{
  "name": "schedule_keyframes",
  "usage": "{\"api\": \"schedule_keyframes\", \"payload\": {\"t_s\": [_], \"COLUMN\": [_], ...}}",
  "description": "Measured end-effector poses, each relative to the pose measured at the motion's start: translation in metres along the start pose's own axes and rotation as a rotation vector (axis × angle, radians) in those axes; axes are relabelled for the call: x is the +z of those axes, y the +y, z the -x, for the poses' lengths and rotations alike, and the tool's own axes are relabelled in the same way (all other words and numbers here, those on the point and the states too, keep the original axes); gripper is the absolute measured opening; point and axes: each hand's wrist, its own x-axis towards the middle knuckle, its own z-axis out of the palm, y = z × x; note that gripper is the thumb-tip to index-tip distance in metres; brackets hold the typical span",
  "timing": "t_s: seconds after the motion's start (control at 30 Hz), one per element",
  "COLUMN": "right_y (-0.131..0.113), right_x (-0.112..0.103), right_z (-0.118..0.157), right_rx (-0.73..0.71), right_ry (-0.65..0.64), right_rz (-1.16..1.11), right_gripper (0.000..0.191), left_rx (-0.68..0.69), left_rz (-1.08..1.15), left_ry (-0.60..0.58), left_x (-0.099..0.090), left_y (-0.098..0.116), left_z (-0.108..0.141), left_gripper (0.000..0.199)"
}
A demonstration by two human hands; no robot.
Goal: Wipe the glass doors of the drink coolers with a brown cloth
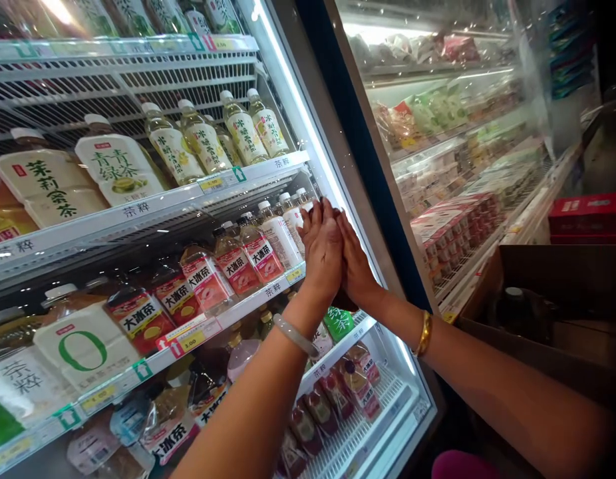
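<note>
Clerk: State the nearest items, the clock taken from mid-view.

Inspector: Purple cloth was noted at five o'clock. A pale bangle sat on the left arm at six, a gold bracelet on the right arm at four.

Clerk: And the grip?

Inspector: The left hand and right hand were close together at the centre, fingers raised. A dark thing showed between their lower edges, largely hidden. I could not tell whether either hand was clamped on it.

Clerk: What stood about them?

Inspector: A green-labelled bottle was partly visible just below, at five. White-labelled bottles stood beside the left hand at nine; contact could not be determined. Red-labelled bottles followed between eight and nine.

Clerk: Beyond?

Inspector: White-capped bottles occupied the shelf above, at eleven. Packaged goods filled another lit case at two.
</note>
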Motion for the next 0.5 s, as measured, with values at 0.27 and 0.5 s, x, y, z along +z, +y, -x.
{"api": "schedule_keyframes", "payload": {"t_s": [0.27, 0.5], "right_y": [0.030, 0.024], "right_x": [-0.010, -0.012], "right_z": [-0.038, -0.005], "right_rx": [-0.096, -0.421], "right_ry": [0.178, -0.098], "right_rz": [0.273, 0.415], "right_gripper": [0.065, 0.069], "left_rx": [0.331, 0.347], "left_rz": [-0.587, -0.645], "left_ry": [-0.055, -0.021], "left_x": [-0.048, -0.044], "left_y": [-0.020, -0.035], "left_z": [-0.011, -0.003], "left_gripper": [0.064, 0.065]}}
